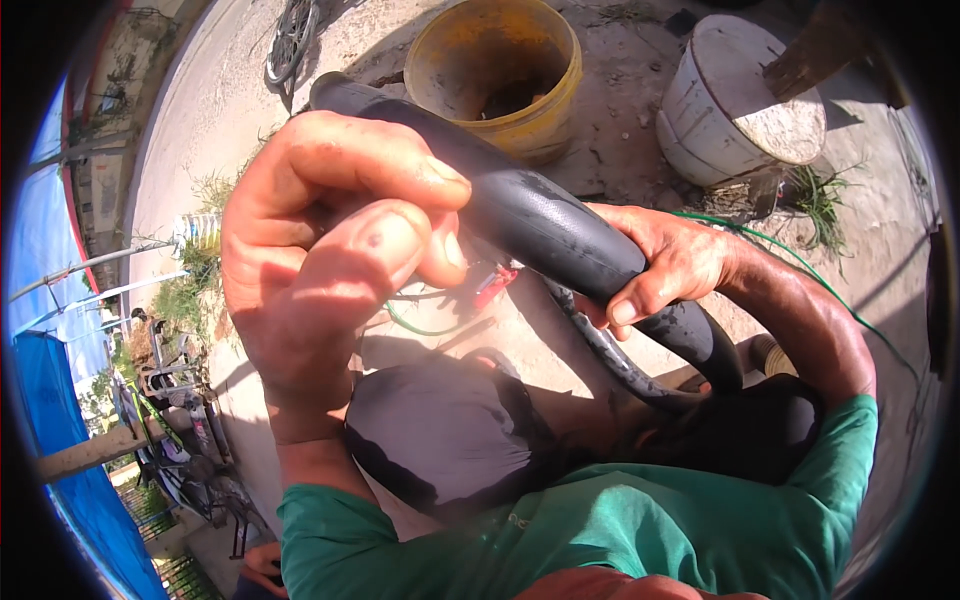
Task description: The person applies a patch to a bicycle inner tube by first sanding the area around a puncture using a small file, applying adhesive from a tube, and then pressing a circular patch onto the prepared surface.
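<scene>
Nearest, the left hand (300, 260) curls, fingertips close to the thumb; whether it grips the black tube (560, 215) behind them cannot be told. That tube slants across the middle, before the torso, with the right hand (665, 255) clamped around its lower stretch. The green shirt (620, 520) bears a pale mark, too small to read. Beyond the tube's upper edge stands the yellow bucket (550, 125); open ground (622, 100) separates it from the white bucket (690, 125).
</scene>
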The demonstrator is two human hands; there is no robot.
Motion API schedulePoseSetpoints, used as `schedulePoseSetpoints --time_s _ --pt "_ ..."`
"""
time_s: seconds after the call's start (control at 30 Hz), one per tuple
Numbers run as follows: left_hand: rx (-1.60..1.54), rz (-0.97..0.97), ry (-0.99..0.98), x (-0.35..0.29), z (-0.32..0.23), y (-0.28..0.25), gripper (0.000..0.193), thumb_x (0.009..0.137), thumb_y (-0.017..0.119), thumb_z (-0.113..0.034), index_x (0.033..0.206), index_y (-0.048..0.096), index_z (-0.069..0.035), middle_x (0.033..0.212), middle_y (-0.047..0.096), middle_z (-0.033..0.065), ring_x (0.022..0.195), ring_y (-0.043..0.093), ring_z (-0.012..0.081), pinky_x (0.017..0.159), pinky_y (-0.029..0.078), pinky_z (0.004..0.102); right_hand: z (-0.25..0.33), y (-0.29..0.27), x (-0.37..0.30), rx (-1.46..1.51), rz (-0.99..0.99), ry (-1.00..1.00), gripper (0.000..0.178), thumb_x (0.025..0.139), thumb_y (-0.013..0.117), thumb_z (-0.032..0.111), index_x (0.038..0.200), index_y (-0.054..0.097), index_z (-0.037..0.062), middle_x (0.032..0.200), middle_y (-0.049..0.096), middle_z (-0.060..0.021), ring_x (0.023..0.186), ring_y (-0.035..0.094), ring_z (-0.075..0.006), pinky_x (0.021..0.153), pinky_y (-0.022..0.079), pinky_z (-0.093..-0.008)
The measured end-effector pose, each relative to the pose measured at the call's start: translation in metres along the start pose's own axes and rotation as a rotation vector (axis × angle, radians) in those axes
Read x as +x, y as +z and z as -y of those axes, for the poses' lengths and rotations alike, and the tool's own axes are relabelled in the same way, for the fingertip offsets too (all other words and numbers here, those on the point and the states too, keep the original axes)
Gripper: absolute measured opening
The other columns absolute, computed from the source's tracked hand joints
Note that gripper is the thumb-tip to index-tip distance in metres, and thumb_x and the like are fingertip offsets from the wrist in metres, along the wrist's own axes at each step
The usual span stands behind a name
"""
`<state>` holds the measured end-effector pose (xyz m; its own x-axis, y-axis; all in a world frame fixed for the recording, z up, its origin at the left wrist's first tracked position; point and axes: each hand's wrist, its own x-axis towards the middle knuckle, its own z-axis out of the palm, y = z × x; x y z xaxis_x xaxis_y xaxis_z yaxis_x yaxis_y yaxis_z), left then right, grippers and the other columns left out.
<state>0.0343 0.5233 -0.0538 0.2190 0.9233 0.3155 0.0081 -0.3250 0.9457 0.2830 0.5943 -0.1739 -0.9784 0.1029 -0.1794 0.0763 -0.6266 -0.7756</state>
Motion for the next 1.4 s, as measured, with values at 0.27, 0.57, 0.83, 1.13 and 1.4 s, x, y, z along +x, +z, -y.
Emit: schedulePoseSetpoints --time_s 0.27,0.57,0.83,1.13,1.4 --pt "0.045 0.555 -0.196 -0.024 -0.004 -0.011 0.039 0.079 0.081 -0.008 0.117 0.076 -0.001 0.076 0.073 0.0058 0.068 0.073 0.0202 0.069 0.057 0.0349 0.007 -0.001 0.005 -0.021 -0.016 -0.003 0.074 0.085 0.077 0.005 0.149 0.039 0.0017 0.098 0.06 -0.0075 0.077 0.067 -0.0162 0.072 0.058 -0.033" --pt "-0.333 0.759 -0.392 -0.022 0.007 -0.001 0.057 0.077 0.083 -0.021 0.121 0.072 0.012 0.075 0.072 0.0156 0.06 0.067 0.0209 0.054 0.05 0.034 0.009 0.001 0.006 -0.064 -0.011 0.001 0.074 0.086 0.078 0.005 0.15 0.04 0.0039 0.102 0.06 -0.0059 0.078 0.067 -0.0151 0.072 0.058 -0.0328" --pt "-0.569 1.063 -0.41 -0.018 0.017 0.004 0.062 0.097 0.072 -0.02 0.145 0.053 0.014 0.08 0.068 0.0073 0.064 0.06 0.0171 0.058 0.048 0.0312 0.013 0.006 0.004 -0.105 -0.064 0.026 0.074 0.086 0.076 0.002 0.151 0.041 0.0047 0.103 0.061 -0.0052 0.082 0.066 -0.0135 0.075 0.058 -0.0325" --pt "-0.665 1.097 -0.637 -0.023 0.008 0.005 0.088 0.102 0.06 -0.058 0.15 0.047 0.014 0.083 0.069 0.0071 0.063 0.059 0.0173 0.059 0.048 0.0312 0.009 0.003 0.006 -0.211 -0.052 0.008 0.076 0.083 0.078 0.006 0.15 0.042 0.0042 0.1 0.063 -0.0052 0.085 0.066 -0.0137 0.077 0.057 -0.0327" --pt "-0.599 0.9 -0.829 -0.02 0.01 0.001 0.106 0.093 0.055 -0.078 0.146 0.052 0.013 0.075 0.069 0.007 0.058 0.057 0.0138 0.057 0.046 0.0303 0.012 0.004 0.007 -0.216 -0.084 0.023 0.075 0.083 0.078 0.006 0.149 0.042 0.0029 0.1 0.063 -0.0061 0.084 0.066 -0.0142 0.077 0.057 -0.0331"
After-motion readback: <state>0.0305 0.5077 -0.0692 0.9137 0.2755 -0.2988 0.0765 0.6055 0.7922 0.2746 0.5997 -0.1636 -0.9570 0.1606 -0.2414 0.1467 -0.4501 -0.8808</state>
